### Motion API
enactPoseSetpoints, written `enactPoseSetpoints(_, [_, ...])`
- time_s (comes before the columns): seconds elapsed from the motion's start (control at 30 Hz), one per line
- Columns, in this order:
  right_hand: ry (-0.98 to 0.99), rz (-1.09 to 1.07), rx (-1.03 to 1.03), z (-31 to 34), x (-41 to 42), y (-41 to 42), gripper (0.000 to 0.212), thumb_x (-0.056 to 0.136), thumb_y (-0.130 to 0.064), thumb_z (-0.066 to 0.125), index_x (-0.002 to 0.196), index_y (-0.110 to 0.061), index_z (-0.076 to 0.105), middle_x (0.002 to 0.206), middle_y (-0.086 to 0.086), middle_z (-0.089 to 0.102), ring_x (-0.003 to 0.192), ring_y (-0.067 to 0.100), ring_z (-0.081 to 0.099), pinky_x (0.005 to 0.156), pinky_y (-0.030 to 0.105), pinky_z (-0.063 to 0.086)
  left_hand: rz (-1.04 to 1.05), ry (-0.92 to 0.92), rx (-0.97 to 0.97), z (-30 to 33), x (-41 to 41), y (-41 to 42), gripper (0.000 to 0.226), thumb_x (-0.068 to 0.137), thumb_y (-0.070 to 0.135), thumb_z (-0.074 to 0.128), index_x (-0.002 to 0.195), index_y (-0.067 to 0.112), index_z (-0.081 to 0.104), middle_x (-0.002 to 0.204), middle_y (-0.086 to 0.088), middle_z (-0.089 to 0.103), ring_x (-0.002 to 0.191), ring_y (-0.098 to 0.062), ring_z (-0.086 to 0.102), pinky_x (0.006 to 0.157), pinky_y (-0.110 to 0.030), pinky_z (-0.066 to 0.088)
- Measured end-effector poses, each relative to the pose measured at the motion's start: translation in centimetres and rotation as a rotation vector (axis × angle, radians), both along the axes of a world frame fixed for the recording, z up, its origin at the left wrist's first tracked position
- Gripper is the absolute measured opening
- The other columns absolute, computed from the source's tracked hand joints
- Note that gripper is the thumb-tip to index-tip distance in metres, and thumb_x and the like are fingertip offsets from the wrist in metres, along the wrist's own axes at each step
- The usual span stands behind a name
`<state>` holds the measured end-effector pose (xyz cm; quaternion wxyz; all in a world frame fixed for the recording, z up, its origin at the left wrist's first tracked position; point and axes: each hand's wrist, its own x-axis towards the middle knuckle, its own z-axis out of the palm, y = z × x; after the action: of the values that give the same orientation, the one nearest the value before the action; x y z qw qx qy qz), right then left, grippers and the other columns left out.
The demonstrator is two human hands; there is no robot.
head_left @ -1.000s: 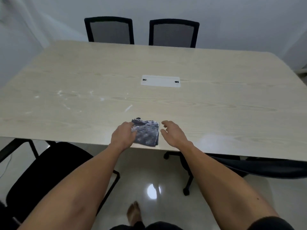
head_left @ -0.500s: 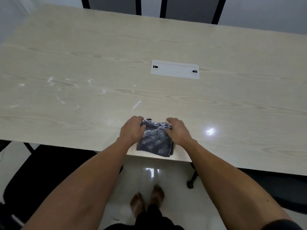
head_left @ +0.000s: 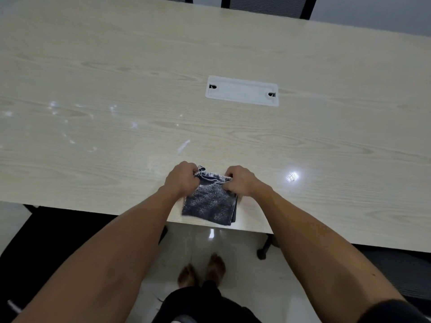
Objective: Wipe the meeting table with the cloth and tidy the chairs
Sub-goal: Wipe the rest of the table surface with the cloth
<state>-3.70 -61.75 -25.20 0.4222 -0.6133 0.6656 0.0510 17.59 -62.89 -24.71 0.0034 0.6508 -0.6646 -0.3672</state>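
Both hands pinch the far edge of one folded dark cloth (head_left: 210, 201): the left hand (head_left: 182, 180) at its left corner, the right hand (head_left: 240, 180) at its right. The cloth lies at the near edge of the table (head_left: 326, 141). Wiping looks unstarted, since white smears (head_left: 70, 117) remain on the left. Two chair backs (head_left: 268, 5) stand at the far side and two dark seats (head_left: 58, 241) near; tidying is left too.

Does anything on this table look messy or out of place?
Yes. White smears and flecks are scattered over the left part of the meeting table, with one longer streak just beyond the folded grey cloth. Both hands, left hand and right hand, grip the cloth's far edge.
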Motion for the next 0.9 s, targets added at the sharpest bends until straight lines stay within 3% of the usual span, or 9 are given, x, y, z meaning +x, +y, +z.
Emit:
enactPoseSetpoints(0.07, [-0.141,-0.081,0.034,1.1,-0.5,0.1,0.023,0.089,-0.019,0.075,0.102,-0.004,0.064,0.089,0.009,0.061,0.077,0.025,0.055,0.067,0.034,0.04,0.045,0.093,-0.004,0.7,0.1,-0.3,0.033,0.089,0.014,0.064,0.066,0.017,0.04,0.065,-0.004,0.046,0.064,-0.026,0.043,0.058,-0.032,0.028])
enactPoseSetpoints(0.13, [-0.232,-0.15,0.047,2.7,-1.0,-0.2,0.026,0.086,-0.014,0.077,0.105,0.003,0.067,0.088,0.011,0.061,0.073,0.023,0.052,0.063,0.032,0.038,0.085,0.178,0.006,2.1,0.1,-0.7,0.036,0.09,0.016,0.063,0.067,0.018,0.034,0.065,-0.004,0.04,0.062,-0.022,0.035,0.059,-0.033,0.024])
enactPoseSetpoints(0.3, [-0.302,-0.265,-0.054,7.9,-2.8,-2.8,0.016,0.082,-0.013,0.072,0.084,0.002,0.066,0.079,0.01,0.052,0.072,0.022,0.044,0.063,0.032,0.03,0.122,0.295,-0.087,6.8,-0.9,-3.5,0.029,0.088,0.014,0.064,0.07,0.015,0.041,0.07,-0.007,0.042,0.066,-0.021,0.034,0.06,-0.034,0.024])
enactPoseSetpoints(0.43, [-0.326,-0.335,-0.247,11.2,-4.1,-5.3,0.012,0.085,-0.009,0.066,0.092,0.001,0.068,0.076,0.012,0.061,0.058,0.019,0.049,0.047,0.021,0.034,0.154,0.342,-0.221,9.2,-2.3,-6.4,0.009,0.085,0.009,0.068,0.081,0.009,0.06,0.075,-0.004,0.055,0.071,-0.022,0.045,0.06,-0.032,0.034])
enactPoseSetpoints(0.6, [-0.215,-0.285,-0.361,9.4,-4.5,-5.6,0.014,0.085,-0.003,0.065,0.091,-0.016,0.065,0.089,0.001,0.065,0.076,0.018,0.058,0.063,0.029,0.044,0.128,0.326,-0.284,8.0,-3.4,-6.8,0.013,0.085,0.007,0.07,0.095,0.016,0.072,0.102,-0.001,0.069,0.098,-0.02,0.06,0.081,-0.027,0.041])
enactPoseSetpoints(0.73, [-0.136,-0.25,-0.254,4.5,-4.4,-2.2,0.024,0.081,-0.003,0.062,0.087,-0.025,0.058,0.094,0.0,0.066,0.087,0.028,0.064,0.075,0.038,0.051,0.038,0.256,-0.145,4.4,-2.8,-3.7,0.015,0.083,0.008,0.072,0.09,0.02,0.067,0.109,-0.004,0.066,0.104,-0.023,0.061,0.083,-0.027,0.041])
enactPoseSetpoints(0.83, [-0.001,-0.099,-0.083,2.6,-3.8,0.2,0.014,0.079,-0.023,0.066,0.085,-0.028,0.055,0.091,-0.007,0.066,0.089,0.022,0.062,0.084,0.039,0.043,-0.012,0.259,-0.031,2.1,-1.5,-1.1,0.015,0.082,0.018,0.075,0.096,0.017,0.07,0.115,0.001,0.067,0.111,-0.02,0.062,0.091,-0.032,0.048])
enactPoseSetpoints(0.9, [0.106,-0.053,-0.114,1.8,-3.1,0.5,0.02,0.082,-0.046,0.067,0.085,-0.027,0.061,0.088,-0.009,0.068,0.085,0.015,0.061,0.088,0.04,0.042,0.026,0.23,-0.055,0.9,0.1,0.0,0.024,0.083,0.026,0.073,0.106,0.02,0.07,0.12,0.003,0.066,0.116,-0.019,0.06,0.095,-0.032,0.048])
